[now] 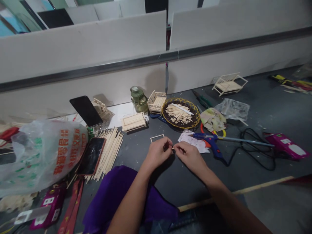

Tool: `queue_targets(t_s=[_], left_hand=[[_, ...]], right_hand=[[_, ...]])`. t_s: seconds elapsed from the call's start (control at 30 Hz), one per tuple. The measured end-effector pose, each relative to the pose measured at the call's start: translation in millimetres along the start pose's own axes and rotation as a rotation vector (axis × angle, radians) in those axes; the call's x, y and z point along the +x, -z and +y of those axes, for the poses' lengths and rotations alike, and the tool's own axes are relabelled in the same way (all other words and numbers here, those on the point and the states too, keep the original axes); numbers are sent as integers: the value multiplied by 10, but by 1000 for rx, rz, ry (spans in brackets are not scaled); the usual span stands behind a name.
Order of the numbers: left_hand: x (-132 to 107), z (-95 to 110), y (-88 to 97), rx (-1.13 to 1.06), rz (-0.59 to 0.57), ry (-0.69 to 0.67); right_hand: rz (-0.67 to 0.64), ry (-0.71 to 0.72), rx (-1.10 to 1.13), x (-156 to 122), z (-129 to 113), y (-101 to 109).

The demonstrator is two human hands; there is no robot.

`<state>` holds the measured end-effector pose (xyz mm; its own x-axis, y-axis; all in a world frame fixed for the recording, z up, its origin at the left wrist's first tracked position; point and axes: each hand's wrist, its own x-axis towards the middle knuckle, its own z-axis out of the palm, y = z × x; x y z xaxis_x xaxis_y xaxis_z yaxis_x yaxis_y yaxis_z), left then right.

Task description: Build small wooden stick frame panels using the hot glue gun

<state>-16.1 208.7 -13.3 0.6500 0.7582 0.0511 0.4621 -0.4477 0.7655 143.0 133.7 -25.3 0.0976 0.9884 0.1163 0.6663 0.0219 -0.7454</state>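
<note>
My left hand (159,152) and my right hand (188,154) meet fingertip to fingertip just above the dark table (136,152). Both are closed in a pinch, around a tiny pale piece too small to name. Behind my left hand lies a small rectangular frame of thin wooden sticks (157,136), partly hidden by the fingers. To the right of my right hand is a blue hot glue gun (214,146) with a long glue stick in its back. A written sheet of paper (192,140) lies under its nozzle.
A yellow-rimmed basket (198,113) holds short sticks. Around it stand a miniature stick chair (157,101), a green lantern (138,99) and stacked stick panels (134,122). Left are long sticks (112,149), a phone (91,156) and a plastic bag (44,152). A black cable (255,154) coils right.
</note>
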Motion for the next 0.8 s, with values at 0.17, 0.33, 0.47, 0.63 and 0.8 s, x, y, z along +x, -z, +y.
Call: queue_targets(t_s=[0.17,0.33,0.47,0.63,0.8], left_hand=[[8,-19,-17,-48,25,-13],[16,-54,-52,-175,74,-4],[15,-63,-65,-235,77,8],[16,-56,-63,-269,84,-23],[7,-65,-81,-284,98,-30]], right_hand=[[61,47,9,-2,-44,-2],[104,82,-8,10,-71,-5],[114,93,-28,9,-89,-1],[125,109,-22,0,-90,-5],[131,128,-17,-4,-99,-7]])
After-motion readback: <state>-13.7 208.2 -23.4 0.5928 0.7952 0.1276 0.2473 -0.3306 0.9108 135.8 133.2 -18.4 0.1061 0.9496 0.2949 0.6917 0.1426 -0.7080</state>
